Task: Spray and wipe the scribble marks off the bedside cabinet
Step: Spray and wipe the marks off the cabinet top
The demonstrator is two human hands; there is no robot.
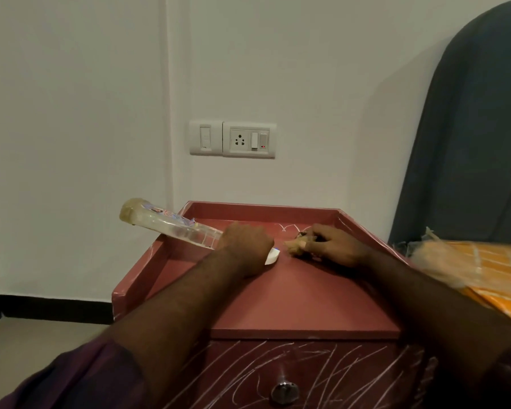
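Left hand (245,246): fingers curled round the neck of a clear spray bottle (165,222), tipped base-up to the left, nozzle low over the bedside cabinet (292,296).
Right hand (334,246): fingers pinch a wadded beige cloth (297,247) against the top.
Scribble marks (289,227): white, just behind the cloth; many more cross the drawer front (322,367).
Advice: probably wet the marks first, then rub firmly over them.
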